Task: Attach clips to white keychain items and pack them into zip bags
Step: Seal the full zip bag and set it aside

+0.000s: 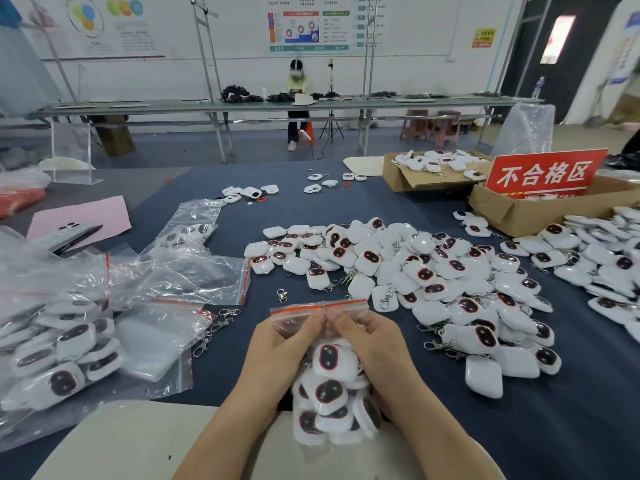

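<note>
Where left hand (280, 351) meets right hand (377, 348), zip bag (329, 396) (pinched) sits.

A long grey workbench (242, 106) stands before a white wall (173, 77) hung with posters (311, 22).

At left, pink paper (104, 211) under phone (67, 232) and pen (80, 238); at right, red sign (547, 173) in cardboard box (512, 213).

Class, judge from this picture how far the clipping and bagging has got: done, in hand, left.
Done: filled bags lie at left. In hand: left hand and right hand pinch a full zip bag near its red seal. Left: the big keychain pile, loose clips and empty bags.
</note>
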Motion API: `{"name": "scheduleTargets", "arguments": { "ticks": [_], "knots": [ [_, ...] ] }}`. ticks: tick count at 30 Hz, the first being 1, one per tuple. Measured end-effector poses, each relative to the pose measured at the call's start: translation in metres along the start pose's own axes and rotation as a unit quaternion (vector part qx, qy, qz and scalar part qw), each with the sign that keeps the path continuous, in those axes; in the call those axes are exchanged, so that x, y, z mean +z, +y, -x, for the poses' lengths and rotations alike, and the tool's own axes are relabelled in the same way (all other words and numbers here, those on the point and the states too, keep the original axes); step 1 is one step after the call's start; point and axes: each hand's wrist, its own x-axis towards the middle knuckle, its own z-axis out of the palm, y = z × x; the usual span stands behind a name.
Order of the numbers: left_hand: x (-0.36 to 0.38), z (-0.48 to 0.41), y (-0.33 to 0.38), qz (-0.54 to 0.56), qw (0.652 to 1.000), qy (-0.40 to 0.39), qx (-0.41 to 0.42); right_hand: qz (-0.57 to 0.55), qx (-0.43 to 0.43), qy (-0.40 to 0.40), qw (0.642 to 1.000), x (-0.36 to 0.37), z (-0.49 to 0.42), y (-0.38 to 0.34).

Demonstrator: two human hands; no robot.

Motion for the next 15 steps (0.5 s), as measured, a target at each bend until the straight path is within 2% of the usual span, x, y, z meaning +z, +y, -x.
{"name": "scheduleTargets", "arguments": {
  "ticks": [15],
  "knots": [
    [-0.0004, -0.0002, -0.0001, 0.021, 1.0, -0.002, -0.013, -0.012, 0.014, 0.015, 1.0, -0.0031, -0.0017, 0.0008]
  ]
}}
